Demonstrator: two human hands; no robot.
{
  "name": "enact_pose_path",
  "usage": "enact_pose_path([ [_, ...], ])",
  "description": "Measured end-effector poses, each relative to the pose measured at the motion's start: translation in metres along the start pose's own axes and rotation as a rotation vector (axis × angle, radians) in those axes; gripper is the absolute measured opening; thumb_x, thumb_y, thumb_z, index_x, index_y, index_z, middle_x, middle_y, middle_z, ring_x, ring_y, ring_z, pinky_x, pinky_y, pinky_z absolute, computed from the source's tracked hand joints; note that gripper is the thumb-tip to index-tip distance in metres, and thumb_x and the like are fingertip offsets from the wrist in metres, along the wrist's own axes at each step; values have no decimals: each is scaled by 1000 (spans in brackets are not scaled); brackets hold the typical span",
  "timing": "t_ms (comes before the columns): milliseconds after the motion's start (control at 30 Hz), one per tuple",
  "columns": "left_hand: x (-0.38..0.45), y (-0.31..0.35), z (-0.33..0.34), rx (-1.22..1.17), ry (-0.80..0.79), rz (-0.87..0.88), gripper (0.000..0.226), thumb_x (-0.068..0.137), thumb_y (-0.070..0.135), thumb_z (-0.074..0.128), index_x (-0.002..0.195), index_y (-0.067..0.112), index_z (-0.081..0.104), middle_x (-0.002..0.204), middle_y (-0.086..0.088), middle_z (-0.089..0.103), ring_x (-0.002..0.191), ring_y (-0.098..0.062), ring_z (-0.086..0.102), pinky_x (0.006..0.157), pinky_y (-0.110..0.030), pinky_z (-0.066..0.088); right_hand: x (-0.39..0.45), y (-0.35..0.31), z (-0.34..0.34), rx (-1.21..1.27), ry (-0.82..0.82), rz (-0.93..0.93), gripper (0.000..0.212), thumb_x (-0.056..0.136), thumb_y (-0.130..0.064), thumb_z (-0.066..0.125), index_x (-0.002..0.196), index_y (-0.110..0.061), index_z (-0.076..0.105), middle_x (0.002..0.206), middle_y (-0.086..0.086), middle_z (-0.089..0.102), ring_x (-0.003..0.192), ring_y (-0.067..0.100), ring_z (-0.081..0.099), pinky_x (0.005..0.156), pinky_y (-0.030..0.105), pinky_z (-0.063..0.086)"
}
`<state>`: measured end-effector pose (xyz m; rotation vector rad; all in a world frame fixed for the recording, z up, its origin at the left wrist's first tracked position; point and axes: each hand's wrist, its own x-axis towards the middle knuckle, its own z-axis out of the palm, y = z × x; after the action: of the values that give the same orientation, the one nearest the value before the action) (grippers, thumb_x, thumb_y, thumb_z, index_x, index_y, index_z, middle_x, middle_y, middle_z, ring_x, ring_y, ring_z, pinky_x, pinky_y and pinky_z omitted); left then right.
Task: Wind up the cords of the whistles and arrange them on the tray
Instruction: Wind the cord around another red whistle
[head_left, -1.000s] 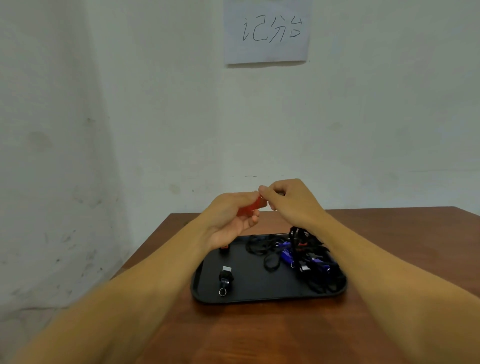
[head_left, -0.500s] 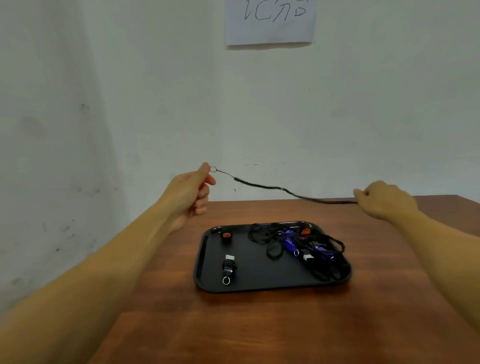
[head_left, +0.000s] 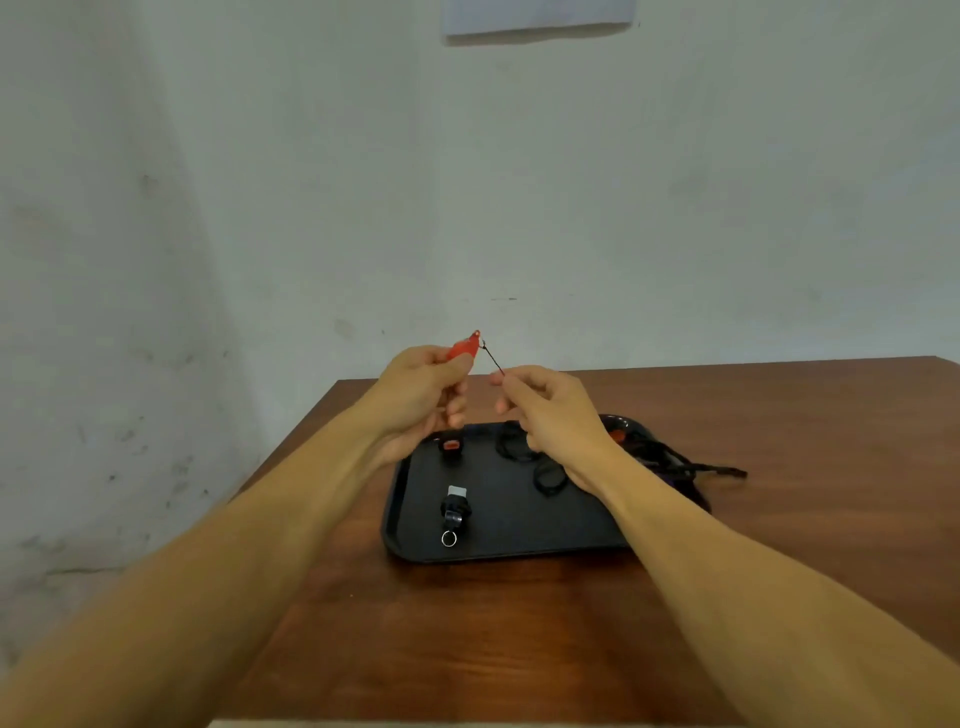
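With your left hand (head_left: 423, 387) gripping the red whistle (head_left: 464, 347) above the tray's (head_left: 511, 540) far left corner and your right hand (head_left: 545, 410) pinching its cord (head_left: 493, 359) close by, keep the cord taut and lay each wrap snugly beside the last.

Soft, even, rather dim indoor light with a greenish-grey cast on the wall (head_left: 675, 182). Shadows faint; a thin one under the paper sheet (head_left: 540, 15) at top. Dull sheen on the counter (head_left: 519, 623) just in front of the tray (head_left: 519, 551). Wide-angle stretch enlarges the forearms at the bottom corners. Overall soft focus; tangled cords (head_left: 691, 465) at the tray's right edge unresolved.
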<state>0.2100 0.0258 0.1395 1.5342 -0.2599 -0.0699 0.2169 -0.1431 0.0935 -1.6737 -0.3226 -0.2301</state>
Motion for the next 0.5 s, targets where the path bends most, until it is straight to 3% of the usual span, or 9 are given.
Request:
enact_pose_path([
  [100,1,-9,-12,-112,103,-3,6,96,9,61,96,3,58,75,-9,61,51,-13,45,48,-26,46,4,6,3,-39,54,-31,22,102,-19,54,101,-10,75,72,-12,69,49,-3,51,55,13,34],
  [167,0,-11,-14,-175,77,-13,5,96,9,62,96,4,61,81,-11,68,53,-12,49,51,-26,51,6,6,6,-97,91,-39,17,101,-21,55,101,-13,70,77,-6,73,65,-6,62,66,14,40],
  [300,-2,-10,-10,-241,-44,-19,15,99,5,55,111,0,61,100,-21,73,61,-15,58,56,-28,56,12,15,16,-230,172,-63,9,99,-30,59,100,-21,59,76,-5,73,78,8,69,76,30,54],
  [367,0,-13,-8,-74,25,38,17,100,5,55,116,1,58,93,-17,72,57,-15,56,51,-29,53,13,17,21,-455,116,-126,13,99,-38,57,98,-26,62,81,-8,73,82,11,70,78,38,56],
  [433,5,-21,-9,308,145,184,11,101,9,53,111,7,56,83,-12,69,50,-12,56,45,-29,48,10,10,24,-723,-42,-206,15,98,-37,54,104,-28,63,94,-7,74,90,17,68,81,40,55],
  [500,10,-29,-15,669,201,321,6,100,13,51,105,15,54,80,-9,68,56,-16,61,51,-36,51,7,-5,27,-927,-241,-271,14,97,-31,53,105,-25,62,98,-1,73,90,24,67,79,41,54],
])
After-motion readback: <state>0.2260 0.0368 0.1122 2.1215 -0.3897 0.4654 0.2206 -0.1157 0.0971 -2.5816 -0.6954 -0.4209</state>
